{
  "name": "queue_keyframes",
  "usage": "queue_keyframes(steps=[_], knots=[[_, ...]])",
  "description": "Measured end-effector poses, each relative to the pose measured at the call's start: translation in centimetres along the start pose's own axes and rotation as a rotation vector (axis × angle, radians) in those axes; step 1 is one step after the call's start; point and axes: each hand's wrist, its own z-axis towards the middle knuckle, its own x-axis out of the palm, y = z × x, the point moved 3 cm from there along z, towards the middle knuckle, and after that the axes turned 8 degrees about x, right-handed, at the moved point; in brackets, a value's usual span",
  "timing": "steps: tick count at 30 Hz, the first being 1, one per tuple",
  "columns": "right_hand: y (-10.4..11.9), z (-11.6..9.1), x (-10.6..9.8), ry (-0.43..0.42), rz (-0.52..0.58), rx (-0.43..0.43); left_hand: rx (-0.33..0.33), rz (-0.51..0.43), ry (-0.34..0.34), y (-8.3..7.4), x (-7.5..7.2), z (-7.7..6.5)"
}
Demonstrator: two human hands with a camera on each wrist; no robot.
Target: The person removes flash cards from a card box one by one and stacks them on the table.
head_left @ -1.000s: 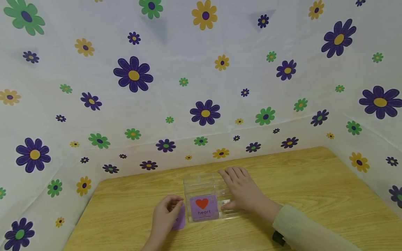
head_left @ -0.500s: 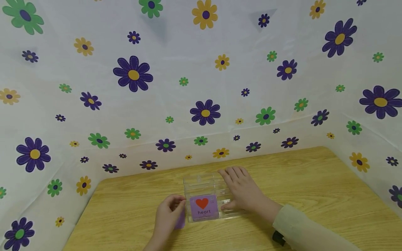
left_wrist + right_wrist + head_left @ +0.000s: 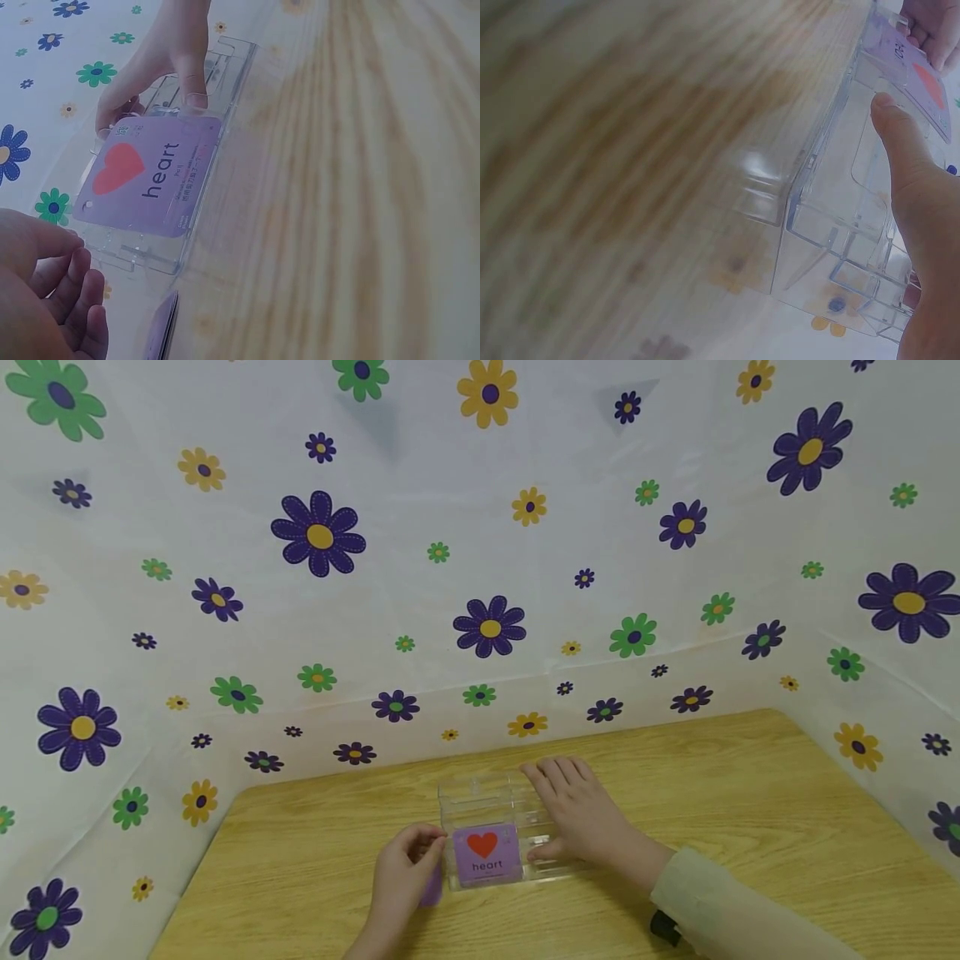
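Observation:
A clear plastic holder with compartments [image 3: 476, 789] stands on the table. A purple card with a red heart and the word "heart" [image 3: 487, 866] leans upright at the front of its left section. My right hand [image 3: 577, 818] grips the holder's right part, thumb [image 3: 900, 139] over the front and fingers over the back. My left hand [image 3: 405, 868] is at the left side wall, its thumb and fingertips pinching right at the clear edge. Below that hand, a small stack of purple cards [image 3: 162, 330] lies on the wood, mostly hidden by the hand in the head view.
The wood-grain table [image 3: 712, 793] reaches back to a white cloth with flowers [image 3: 405, 602], which also closes off both sides. A dark object [image 3: 664, 928] shows beneath the right sleeve [image 3: 720, 893].
My left hand has shifted slightly right, up to the holder's left wall, and now covers more of the purple cards below it. The right hand and the holder stay put.

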Motion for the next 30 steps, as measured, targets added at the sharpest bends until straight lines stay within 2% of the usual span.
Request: queue_keyframes(steps=[5, 12, 19, 30], knots=[[0.0, 0.0, -0.1, 0.003, 0.004, 0.001, -0.006, 0.010, -0.004, -0.2, 0.0, 0.0], [-0.1, 0.0, 0.0, 0.000, 0.004, 0.002, 0.042, -0.022, -0.011, -0.8, 0.2, -0.1], [-0.1, 0.1, 0.0, 0.007, -0.002, 0.002, 0.016, -0.015, 0.006, -1.2, 0.3, -0.1], [-0.1, 0.2, 0.2, 0.002, -0.029, -0.001, 0.042, -0.012, 0.036, -1.1, 0.3, 0.2]])
